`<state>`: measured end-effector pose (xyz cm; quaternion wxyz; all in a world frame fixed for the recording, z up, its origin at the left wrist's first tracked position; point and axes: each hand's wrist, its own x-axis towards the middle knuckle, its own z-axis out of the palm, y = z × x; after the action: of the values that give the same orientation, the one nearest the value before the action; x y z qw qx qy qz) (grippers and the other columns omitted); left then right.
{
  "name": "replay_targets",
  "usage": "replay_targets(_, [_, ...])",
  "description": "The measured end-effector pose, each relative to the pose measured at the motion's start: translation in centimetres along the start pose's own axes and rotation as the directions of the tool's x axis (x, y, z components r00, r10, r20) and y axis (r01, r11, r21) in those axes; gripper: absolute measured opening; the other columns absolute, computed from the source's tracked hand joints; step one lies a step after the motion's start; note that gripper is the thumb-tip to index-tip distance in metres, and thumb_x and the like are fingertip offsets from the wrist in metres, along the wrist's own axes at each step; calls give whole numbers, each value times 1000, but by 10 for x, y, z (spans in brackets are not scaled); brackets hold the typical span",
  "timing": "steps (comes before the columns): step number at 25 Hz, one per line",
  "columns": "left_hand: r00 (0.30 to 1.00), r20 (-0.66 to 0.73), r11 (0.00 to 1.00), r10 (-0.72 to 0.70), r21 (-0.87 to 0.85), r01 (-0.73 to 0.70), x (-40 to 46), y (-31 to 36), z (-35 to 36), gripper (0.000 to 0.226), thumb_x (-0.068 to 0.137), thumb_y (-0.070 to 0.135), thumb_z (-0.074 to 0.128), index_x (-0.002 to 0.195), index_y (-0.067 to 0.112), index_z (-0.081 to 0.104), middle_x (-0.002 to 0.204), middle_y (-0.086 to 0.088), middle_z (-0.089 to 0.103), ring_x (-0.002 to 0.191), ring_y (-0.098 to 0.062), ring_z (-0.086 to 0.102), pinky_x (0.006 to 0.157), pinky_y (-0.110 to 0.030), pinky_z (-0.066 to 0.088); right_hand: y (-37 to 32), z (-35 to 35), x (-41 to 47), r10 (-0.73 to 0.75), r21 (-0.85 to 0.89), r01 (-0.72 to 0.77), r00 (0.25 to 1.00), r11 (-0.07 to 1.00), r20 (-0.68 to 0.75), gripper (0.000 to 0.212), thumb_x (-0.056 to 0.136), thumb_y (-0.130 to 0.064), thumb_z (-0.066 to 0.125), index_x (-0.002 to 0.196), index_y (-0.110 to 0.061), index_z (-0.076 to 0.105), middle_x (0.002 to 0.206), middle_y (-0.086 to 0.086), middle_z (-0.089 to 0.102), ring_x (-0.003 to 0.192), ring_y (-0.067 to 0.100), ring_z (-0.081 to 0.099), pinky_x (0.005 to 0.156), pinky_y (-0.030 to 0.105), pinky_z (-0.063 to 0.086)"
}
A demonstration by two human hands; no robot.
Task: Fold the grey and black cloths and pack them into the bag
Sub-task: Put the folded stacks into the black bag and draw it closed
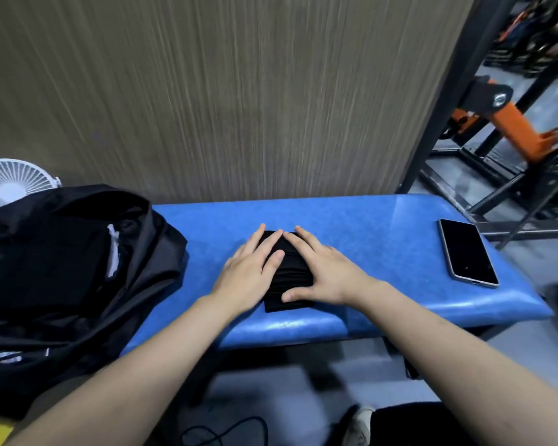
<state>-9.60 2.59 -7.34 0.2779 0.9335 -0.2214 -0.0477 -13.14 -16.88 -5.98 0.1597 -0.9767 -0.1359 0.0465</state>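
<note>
Both hands lie flat with fingers spread, holding nothing: the left hand (250, 272) and right hand (322, 268) press on the folded black cloth (289, 273) on the blue table (384, 239), right of the bag (71, 268).

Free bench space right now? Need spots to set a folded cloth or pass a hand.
Bare bench lies between the right hand and the phone, and along the back edge behind the black cloth. A narrower strip runs between the bag and the left hand. Crowded: the centre, where both hands press flat on the cloth, and the left end under the bag.
</note>
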Motion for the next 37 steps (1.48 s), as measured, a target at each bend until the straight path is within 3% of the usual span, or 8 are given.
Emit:
replay_targets(6, [998,20,994,-52,-100,54,-11,6,1,50,104,47,34,153,47,22,145,-6,46,135,-27,33,114,-39,26,-5,7,-10,8,38,-9,999,999,46,142,51,-76,81,156,-38,-8,165,-5,-5,144,36,34,113,47,38])
replay_targets(14, [984,175,997,10,-82,4,-66,0,-19,101,75,65,70,154,47,10,151,2,37,140,-20,27,113,-35,29,-48,22,-46,-5,-102,6,1000,995,15,144,53,-65,86,158,-24,-5,161,7,9,137,34,41,113,37,35])
replay_targets(16, [995,99,990,-33,-131,46,-82,2,-20,95,79,62,69,154,44,14,154,3,33,141,-21,26,116,-37,27,-57,25,-49,21,-122,-22,1000,992,-9,141,55,-66,84,157,-23,-3,160,10,12,135,35,43,113,39,36])
replay_targets(19, [887,-184,783,-423,-566,256,-122,5,-1,58,85,51,69,131,27,43,129,-3,47,124,-26,49,106,-39,40,-70,28,-50,70,-114,-73,997,991,-32,137,59,-67,81,157,-19,-1,158,12,15,135,36,44,114,38,36])
replay_targets(22, [776,264,360,-573,-769,528,-161,11,10,68,73,74,68,112,21,52,111,-3,60,96,-18,63,82,-30,53,-87,37,-50,91,-131,-98,994,987,-56,136,59,-72,77,157,-18,0,158,15,16,139,35,37,117,42,30])
replay_targets(25, [737,499,192,-455,-753,629,-159,3,-3,88,61,86,59,121,22,60,114,-10,66,105,-26,67,90,-38,55,-108,46,-46,122,-203,-133,990,970,-66,139,58,-79,72,157,-18,-3,158,17,17,147,33,23,117,54,22])
replay_targets(31, [768,495,154,-405,-791,592,-150,-10,-19,82,62,85,55,117,26,69,106,-7,76,102,-29,70,94,-44,54,-126,34,-55,79,-287,-65,996,956,37,142,55,-89,63,157,-27,-14,153,19,18,147,35,21,115,60,21])
replay_targets(37, [778,468,107,-419,-826,554,-151,-8,-25,60,75,72,64,116,28,69,103,0,77,99,-27,73,97,-48,53,-120,27,-72,-73,-150,85,994,985,86,124,67,-77,70,158,-38,-5,133,6,23,119,32,45,109,41,36])
